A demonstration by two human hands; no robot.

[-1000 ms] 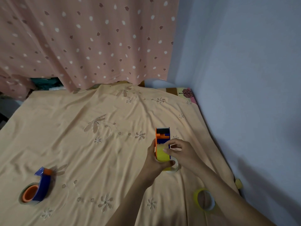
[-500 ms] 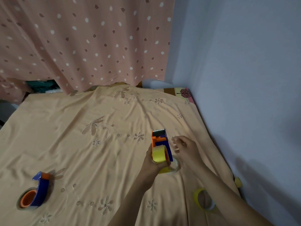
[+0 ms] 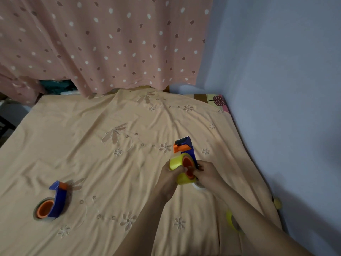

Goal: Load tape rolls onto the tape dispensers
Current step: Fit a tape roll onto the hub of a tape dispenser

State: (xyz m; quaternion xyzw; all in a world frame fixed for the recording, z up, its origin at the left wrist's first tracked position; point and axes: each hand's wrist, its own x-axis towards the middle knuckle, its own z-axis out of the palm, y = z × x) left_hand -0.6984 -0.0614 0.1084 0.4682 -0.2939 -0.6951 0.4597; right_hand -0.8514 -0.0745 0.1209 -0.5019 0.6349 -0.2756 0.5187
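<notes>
Two tape dispensers in view, both blue and orange. One dispenser (image 3: 185,152) held up above the bed (image 3: 103,145), right of centre, with a yellow tape roll (image 3: 178,168) seated on its orange hub. Left hand (image 3: 170,179) curled around the outer side of this yellow roll, thumb on its face. Right hand (image 3: 206,173) pinching at the blue side of the same dispenser, fingertips close to the hub; exact contact of this grip hard to tell. Second dispenser (image 3: 55,202) lying on the bed at the far left, well apart from both hands, with a darker roll (image 3: 36,212) around its orange hub. Three further loose items counted near the right arm: one pale roll (image 3: 198,186) on the sheet just under the right hand, one yellow roll (image 3: 231,221) half hidden by the right forearm, and one small yellow object (image 3: 277,203) at the bed edge beside the wall (image 3: 286,89). Behind the bed, one pink dotted curtain (image 3: 103,43).
</notes>
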